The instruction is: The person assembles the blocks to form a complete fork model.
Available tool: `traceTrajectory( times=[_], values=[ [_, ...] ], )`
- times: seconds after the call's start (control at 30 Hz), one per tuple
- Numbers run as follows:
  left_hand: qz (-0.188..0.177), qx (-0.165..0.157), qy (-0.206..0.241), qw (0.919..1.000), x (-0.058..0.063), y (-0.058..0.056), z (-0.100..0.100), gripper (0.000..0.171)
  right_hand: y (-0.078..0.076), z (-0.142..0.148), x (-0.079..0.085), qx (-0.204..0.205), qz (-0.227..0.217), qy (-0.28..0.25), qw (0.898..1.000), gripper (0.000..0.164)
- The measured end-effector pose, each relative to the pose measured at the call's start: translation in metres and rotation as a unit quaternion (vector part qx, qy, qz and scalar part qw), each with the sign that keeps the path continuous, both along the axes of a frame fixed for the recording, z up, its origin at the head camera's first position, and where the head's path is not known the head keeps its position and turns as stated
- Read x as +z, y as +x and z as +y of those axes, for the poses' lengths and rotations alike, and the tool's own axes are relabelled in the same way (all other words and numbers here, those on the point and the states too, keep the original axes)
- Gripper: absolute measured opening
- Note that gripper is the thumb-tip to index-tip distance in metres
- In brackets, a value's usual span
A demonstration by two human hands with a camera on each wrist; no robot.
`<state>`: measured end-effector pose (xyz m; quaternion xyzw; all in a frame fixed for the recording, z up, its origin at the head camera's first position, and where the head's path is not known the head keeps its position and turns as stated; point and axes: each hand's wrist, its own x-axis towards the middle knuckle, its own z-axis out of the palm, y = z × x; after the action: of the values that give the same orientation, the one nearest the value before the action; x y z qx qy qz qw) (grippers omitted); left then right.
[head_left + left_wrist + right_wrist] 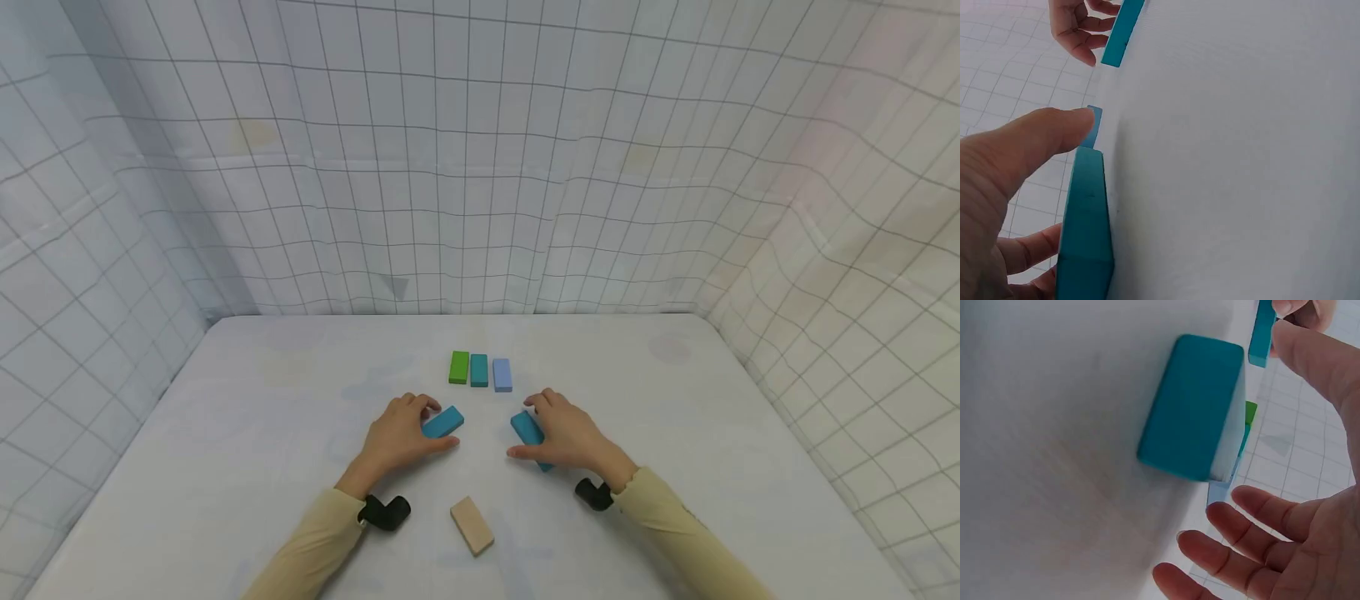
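Observation:
My left hand [401, 435] is around a blue rectangular block [444, 422], its thumb along the near side and its fingers at the far side. In the left wrist view the thumb stretches past the end of that block [1088, 212], with fingers showing behind it. Over a second blue block [527, 427] hovers my right hand [566, 433], covering its middle. The right wrist view shows this block [1191, 406] between the extended thumb and the spread fingers, with a gap to the fingertips [1169, 575].
Beyond the hands, a green block [459, 367], a teal block [479, 371] and a light blue block [502, 376] stand in a row. A tan block [472, 526] lies nearer, between the forearms. White gridded cloth [480, 192] hangs behind and beside the white table [300, 375].

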<state>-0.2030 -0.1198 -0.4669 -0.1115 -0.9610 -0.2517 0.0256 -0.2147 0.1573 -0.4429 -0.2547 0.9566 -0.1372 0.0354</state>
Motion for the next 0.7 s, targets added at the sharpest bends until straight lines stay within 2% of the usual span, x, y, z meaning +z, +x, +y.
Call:
traceTrajectory(
  times=[0.2, 0.47, 0.7],
  values=[
    [-0.004, 0.013, 0.006, 0.9999, -0.0023, 0.0005, 0.0021, 0.052, 0.0010, -0.0001, -0.0059, -0.023, -0.013, -0.003, 1.000, 0.076],
    [-0.002, 0.023, 0.003, 0.9997, -0.0039, 0.0023, 0.0036, 0.043, 0.0056, 0.0032, -0.0076, -0.053, -0.072, -0.031, 0.996, 0.062],
    [0.000, 0.030, 0.014, 0.9994, -0.0040, 0.0037, 0.0032, 0.040, 0.0067, 0.0049, -0.0078, -0.060, -0.080, -0.050, 0.994, 0.049]
  ],
)
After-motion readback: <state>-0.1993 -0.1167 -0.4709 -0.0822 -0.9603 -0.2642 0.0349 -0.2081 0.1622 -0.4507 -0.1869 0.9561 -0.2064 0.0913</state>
